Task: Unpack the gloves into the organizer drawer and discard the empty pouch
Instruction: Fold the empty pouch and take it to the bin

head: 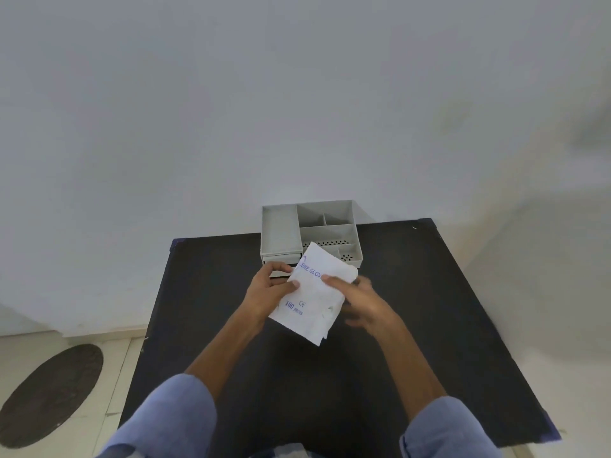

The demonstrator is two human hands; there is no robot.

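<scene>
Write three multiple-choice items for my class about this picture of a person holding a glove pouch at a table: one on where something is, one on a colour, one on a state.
1. Where does the organizer stand?
A. At the table's far edge
B. On the floor
C. At the table's near edge

2. What colour is the table top?
A. White
B. Black
C. Red

3. How is the pouch held?
A. Lying flat on the table
B. Inside the organizer
C. Lifted, with both hands on it

Answers:
1. A: the grey organizer sits against the far edge, beyond the hands.
2. B: the surface is dark black all around the arms.
3. C: the left hand has a grip on the pouch's left side and the right hand has fingers on its right side, above the table.
</scene>
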